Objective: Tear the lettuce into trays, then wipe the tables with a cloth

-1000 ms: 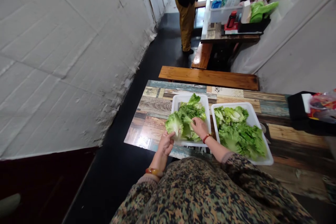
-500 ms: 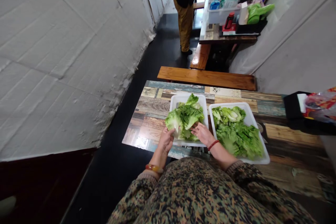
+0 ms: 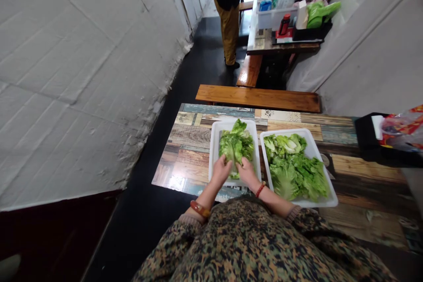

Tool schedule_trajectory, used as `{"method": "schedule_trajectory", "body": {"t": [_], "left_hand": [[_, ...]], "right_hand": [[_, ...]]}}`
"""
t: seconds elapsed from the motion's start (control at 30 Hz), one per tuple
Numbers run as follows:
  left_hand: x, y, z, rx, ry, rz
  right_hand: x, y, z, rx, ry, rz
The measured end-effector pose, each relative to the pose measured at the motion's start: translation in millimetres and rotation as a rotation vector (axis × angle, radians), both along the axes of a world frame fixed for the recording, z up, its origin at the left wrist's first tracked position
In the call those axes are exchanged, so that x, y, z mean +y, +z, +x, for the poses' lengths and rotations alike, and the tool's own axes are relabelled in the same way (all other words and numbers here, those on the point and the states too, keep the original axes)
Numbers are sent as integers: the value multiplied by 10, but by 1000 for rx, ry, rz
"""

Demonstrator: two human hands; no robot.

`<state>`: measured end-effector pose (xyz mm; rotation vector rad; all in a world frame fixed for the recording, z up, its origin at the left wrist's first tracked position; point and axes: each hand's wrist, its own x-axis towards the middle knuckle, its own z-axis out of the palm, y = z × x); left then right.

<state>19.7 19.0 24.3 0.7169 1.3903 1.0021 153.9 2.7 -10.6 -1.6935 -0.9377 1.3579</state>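
Observation:
Over the near end of the left white tray (image 3: 215,134), my left hand (image 3: 222,170) and my right hand (image 3: 247,172) pinch the base of lettuce leaves (image 3: 236,143) from both sides. My fingers are closed on the leaf edges, and the thumbs face each other. The leaves fan away from me above more greens in the same tray. To the right, a second white tray (image 3: 313,143) holds a heap of lettuce (image 3: 300,174), with paler pieces at its far end. Neither hand touches that tray.
The patterned wooden table (image 3: 185,158) carries both trays. At its right end sits a black holder (image 3: 366,139) with a red plastic packet (image 3: 405,128). A bench (image 3: 257,97) stands behind. Farther off, a person (image 3: 228,9) reaches over another table with a white bin (image 3: 274,18).
My hands have come closer together at the leaf base. The leaves, spread to the left before, now lie gathered over the tray's middle. The other person's arm has drawn back slightly.

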Motion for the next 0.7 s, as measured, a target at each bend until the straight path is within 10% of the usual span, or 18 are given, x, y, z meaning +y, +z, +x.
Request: {"method": "schedule_trajectory", "body": {"t": [0.27, 0.5, 0.7], "left_hand": [[-16, 143, 224, 89, -205, 75], [-37, 177, 253, 127, -425, 198], [23, 162, -126, 54, 64, -55]], "right_hand": [[-24, 252, -42, 538, -29, -175], [94, 184, -23, 450, -120, -206], [112, 81, 54, 394, -188, -170]]}}
